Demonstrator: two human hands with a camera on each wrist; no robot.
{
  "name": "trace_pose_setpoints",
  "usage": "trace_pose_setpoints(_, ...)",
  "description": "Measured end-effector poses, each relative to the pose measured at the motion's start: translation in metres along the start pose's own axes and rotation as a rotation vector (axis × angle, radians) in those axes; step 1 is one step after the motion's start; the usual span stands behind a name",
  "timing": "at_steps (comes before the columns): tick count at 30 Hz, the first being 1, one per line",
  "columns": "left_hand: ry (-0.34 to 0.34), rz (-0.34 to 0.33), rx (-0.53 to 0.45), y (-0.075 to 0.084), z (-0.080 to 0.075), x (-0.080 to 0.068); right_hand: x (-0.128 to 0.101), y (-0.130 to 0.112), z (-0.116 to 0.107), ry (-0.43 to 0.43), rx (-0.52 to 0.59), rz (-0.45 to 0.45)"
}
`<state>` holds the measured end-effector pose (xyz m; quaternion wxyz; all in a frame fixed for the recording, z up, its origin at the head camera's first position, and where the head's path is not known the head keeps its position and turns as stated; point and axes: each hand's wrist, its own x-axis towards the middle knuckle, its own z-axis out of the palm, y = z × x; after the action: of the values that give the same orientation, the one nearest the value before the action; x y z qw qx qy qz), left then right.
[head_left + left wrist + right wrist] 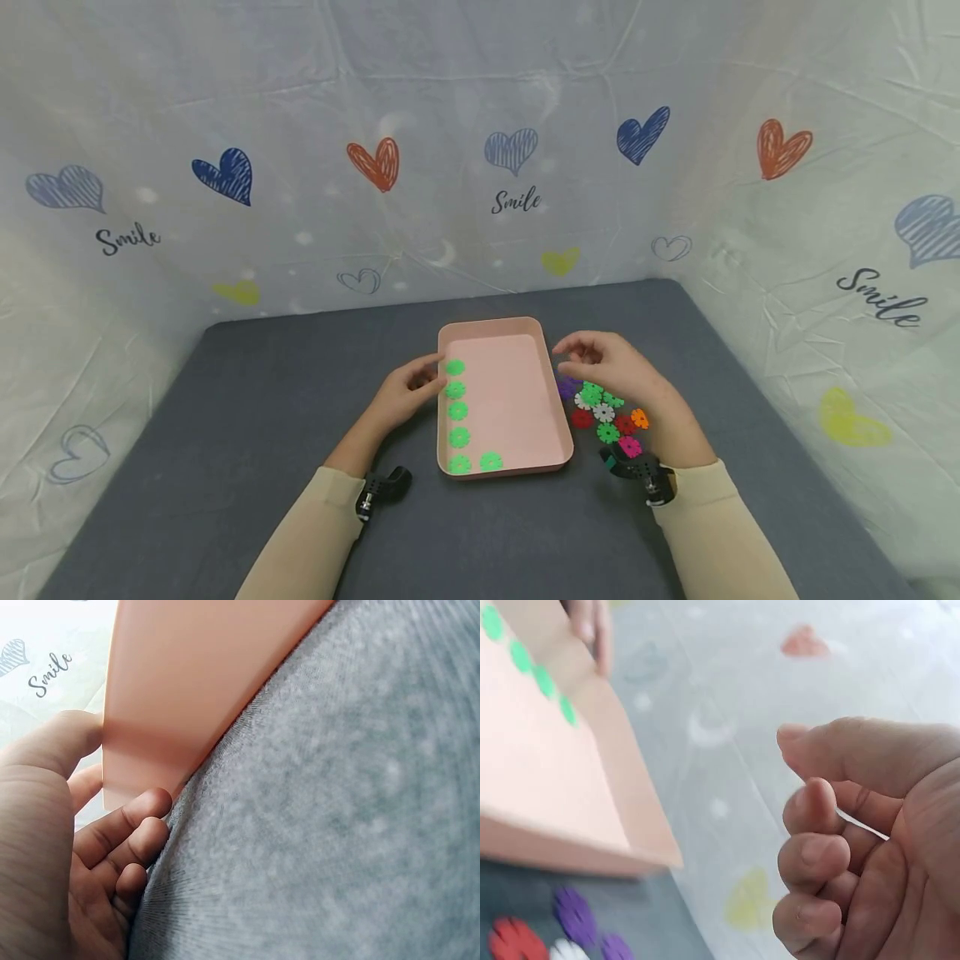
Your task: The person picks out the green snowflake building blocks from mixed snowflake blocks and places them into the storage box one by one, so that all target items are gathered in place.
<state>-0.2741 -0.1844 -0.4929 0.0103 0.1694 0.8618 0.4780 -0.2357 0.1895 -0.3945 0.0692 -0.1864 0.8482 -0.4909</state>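
A pink tray (510, 400) lies on the table, with several green snowflake-shaped discs (458, 410) in a column along its left side and one more green disc (491, 461) beside the bottom one. My left hand (405, 393) holds the tray's left wall; in the left wrist view its thumb and index finger reach over the rim while the other fingers bend against the outside. Over the tray's right edge, my right hand (611, 362) hovers with fingers loosely curled and a gap below the thumb. Nothing shows between those fingers in the right wrist view.
Right of the tray lies a loose pile of snowflake discs, among them a white disc (603, 412), a red disc (582, 418), an orange disc (640, 418) and a purple disc (574, 915). A printed curtain (450, 108) surrounds the dark grey tabletop (300, 375).
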Motion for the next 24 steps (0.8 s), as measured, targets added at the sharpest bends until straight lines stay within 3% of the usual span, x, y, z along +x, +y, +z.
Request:
trace_pose_setpoints(4,0.002,-0.007,0.000,0.000,0.000,-0.001,-0.005,0.015,-0.020,0.052,0.006,0.062)
trace_pose_setpoints(10,0.006,-0.013,-0.010,-0.001,0.000,-0.001,-0.012,0.039,-0.037,0.039,-0.045,0.161)
trace_pose_setpoints(17,0.000,-0.023,-0.013,-0.002,0.000,-0.001,-0.021,0.071,-0.045,-0.079,-0.048,0.304)
trace_pose_setpoints(21,0.000,-0.021,-0.015,-0.001,0.000,-0.001,-0.023,0.079,-0.045,-0.147,-0.033,0.342)
trace_pose_setpoints(24,0.000,-0.016,-0.015,-0.001,0.000,-0.001,-0.022,0.081,-0.043,-0.138,-0.053,0.368)
